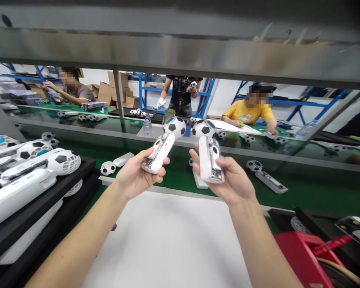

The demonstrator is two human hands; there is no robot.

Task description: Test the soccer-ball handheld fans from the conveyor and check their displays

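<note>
My left hand (141, 174) is closed around the white handle of a handheld fan (162, 154), whose round head has a black-and-white football pattern. A matching handheld fan (208, 158) is gripped by its handle in my right hand (232, 180). Both are raised over the far edge of the white work surface (171, 240), heads pointing away from me and nearly touching. Through the clear parts of the handles, inner components show. Beyond my hands, similar fans lie on the green conveyor belt (177, 182), one behind the right-hand fan and partly hidden by it.
Black trays (87, 164) stacked with football fans stand at the left. To the right sit a red holder (300, 256) and another black tray (279, 220). A metal beam (180, 52) crosses overhead. Across the line, several people work; a water bottle (147, 126) stands there.
</note>
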